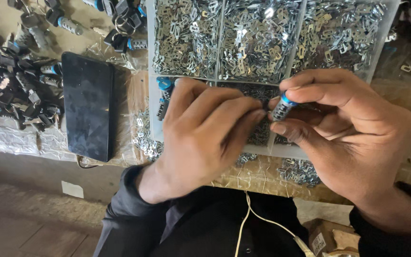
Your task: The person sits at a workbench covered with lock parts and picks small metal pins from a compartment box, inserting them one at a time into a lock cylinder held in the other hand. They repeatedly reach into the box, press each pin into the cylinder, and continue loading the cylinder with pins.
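A small metal lock cylinder with a ribbed grey barrel and a bright blue plastic cap [280, 107] sits between both hands, held above the front row of a white plastic compartment tray [151, 102]. The right hand [353, 128] closes round it: thumb below, forefinger curled over the blue cap, the remaining fingers folded behind, so the barrel is pinched firmly with only its upper part showing. The left hand [205, 138] meets it from the other side, its fingertips [258, 114] drawn together in a tight pinch at the barrel's flank; whether something tiny lies between those fingertips cannot be told (they are slightly blurred).

The tray's rear compartments brim with small stamped wafers of shiny silver metal [258, 38], flat, slotted and jumbled; a few more blue-capped cylinders [164, 93] lie in the front left compartment. Loose wafers [300, 171] spill over the crinkled clear plastic sheet [262, 173] that covers the tan bench top.

To the left lies a flat black rectangular phone [87, 104] with a glossy dark screen, and beyond it a heap of black-headed keys and cylinders [15, 83]. Both wrists wear dark sleeves [124, 214], and a thin white cable [262, 219] runs across the person's dark clothing below.
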